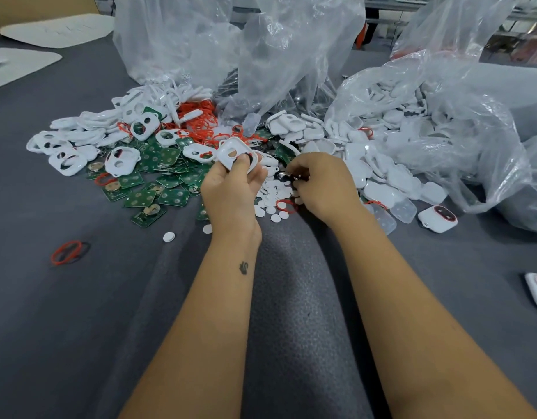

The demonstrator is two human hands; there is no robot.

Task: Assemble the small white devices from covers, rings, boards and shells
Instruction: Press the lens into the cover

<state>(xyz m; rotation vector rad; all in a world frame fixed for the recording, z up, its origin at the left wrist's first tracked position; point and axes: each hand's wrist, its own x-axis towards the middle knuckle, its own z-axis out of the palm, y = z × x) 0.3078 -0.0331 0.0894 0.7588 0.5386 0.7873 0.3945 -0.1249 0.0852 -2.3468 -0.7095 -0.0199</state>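
In the head view, your left hand (231,189) sits at the centre of the frame, fingers and thumb curled round a white plastic cover with two round openings (234,154), holding it tilted above the pile. Your right hand (321,186) is just to the right of it, fingers curled down over a small dark part (286,176) among the pieces; it looks pinched, but the part is too small to make out.

Below and between your hands lies a scatter of small white round discs (273,192) on the grey padded table (79,313). Left of centre spreads a heap of green rectangular circuit boards (158,164), with more white two-hole covers (67,160) lying on and beside them. Above centre is a tangle of thin red rubber rings (200,119). At the right, white rounded plastic shells (379,164) spill out of a clear plastic bag (442,116).

One assembled white device with a red-ringed dark face (438,219) rests at the right. A loose red ring (66,252) lies alone at the lower left.
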